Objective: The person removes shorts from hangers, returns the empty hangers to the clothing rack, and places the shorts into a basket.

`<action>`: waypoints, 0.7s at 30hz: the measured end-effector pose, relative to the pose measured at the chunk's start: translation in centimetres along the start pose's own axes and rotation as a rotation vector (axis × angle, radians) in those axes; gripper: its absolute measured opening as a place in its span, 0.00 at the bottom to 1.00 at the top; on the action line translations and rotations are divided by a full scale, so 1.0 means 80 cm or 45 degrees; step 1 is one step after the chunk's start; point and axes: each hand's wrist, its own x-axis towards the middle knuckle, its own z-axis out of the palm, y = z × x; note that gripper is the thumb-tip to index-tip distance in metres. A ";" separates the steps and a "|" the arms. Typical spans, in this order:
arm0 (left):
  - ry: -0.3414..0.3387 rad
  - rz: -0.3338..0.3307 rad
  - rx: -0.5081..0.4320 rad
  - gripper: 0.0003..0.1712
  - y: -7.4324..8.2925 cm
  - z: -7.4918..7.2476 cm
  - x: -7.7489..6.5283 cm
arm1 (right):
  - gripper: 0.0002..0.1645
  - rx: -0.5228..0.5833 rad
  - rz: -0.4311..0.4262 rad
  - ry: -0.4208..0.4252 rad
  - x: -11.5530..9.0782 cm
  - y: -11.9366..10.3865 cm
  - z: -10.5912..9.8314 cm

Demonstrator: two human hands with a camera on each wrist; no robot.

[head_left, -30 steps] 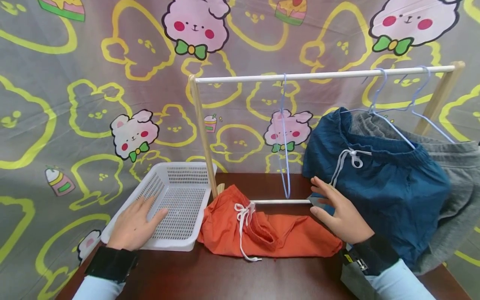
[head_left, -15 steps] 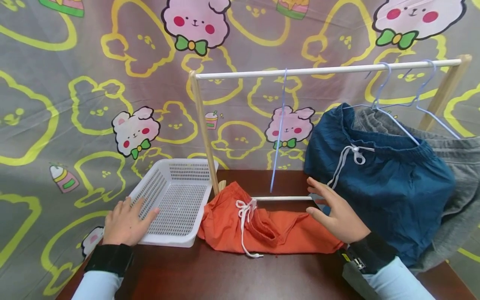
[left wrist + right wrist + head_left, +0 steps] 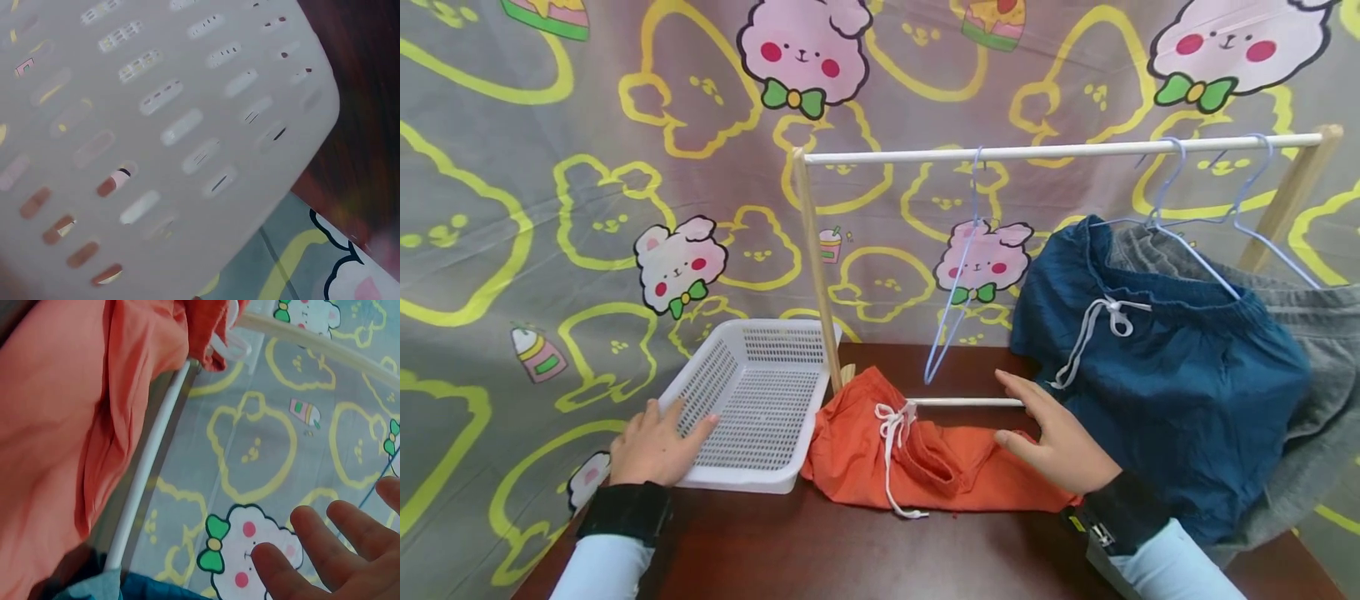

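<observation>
My left hand [image 3: 653, 446] lies at the left front edge of a white plastic basket [image 3: 767, 477], fingers relaxed. The basket's slotted side fills the left wrist view. My right hand [image 3: 1063, 442] is held with fingers extended and nothing in them, over the right end of the orange shorts [image 3: 857, 450]. These shorts lie folded on the table, with a white drawstring [image 3: 889, 442] tied in a bow. Behind them a bare blue hanger [image 3: 951, 325] hangs turned from the rack's top rail. Blue shorts [image 3: 1187, 375] hang on a hanger just right of my right hand.
A rack with wooden posts [image 3: 817, 267] and a white top rail [image 3: 1060, 152] stands on the dark table [image 3: 880, 550]. Grey shorts [image 3: 1330, 350] hang behind the blue ones. A patterned curtain [image 3: 715, 183] forms the back, and a lower white bar [image 3: 966, 402] runs behind the orange shorts.
The bare hanger has swung and turned on the rail, its lower end now further left. My right hand has shifted slightly left; my left hand has settled lower, at the basket's edge.
</observation>
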 end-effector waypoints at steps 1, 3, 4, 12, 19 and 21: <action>0.004 -0.001 -0.001 0.60 0.001 0.001 -0.001 | 0.50 0.002 0.003 -0.013 0.001 -0.001 0.003; 0.025 -0.002 0.007 0.60 0.002 0.002 -0.003 | 0.51 0.006 0.003 -0.033 0.003 -0.003 0.011; 0.035 -0.002 0.013 0.60 0.002 0.004 -0.003 | 0.51 0.010 -0.003 -0.038 0.004 -0.003 0.014; 0.087 0.020 0.003 0.56 0.005 0.012 -0.008 | 0.54 0.049 -0.050 -0.091 0.018 -0.017 0.041; 0.094 -0.002 -0.004 0.54 0.006 0.013 -0.009 | 0.55 0.080 -0.097 -0.129 0.035 -0.030 0.061; 0.093 -0.008 0.008 0.54 0.004 0.012 -0.008 | 0.56 0.060 -0.084 -0.164 0.043 -0.034 0.068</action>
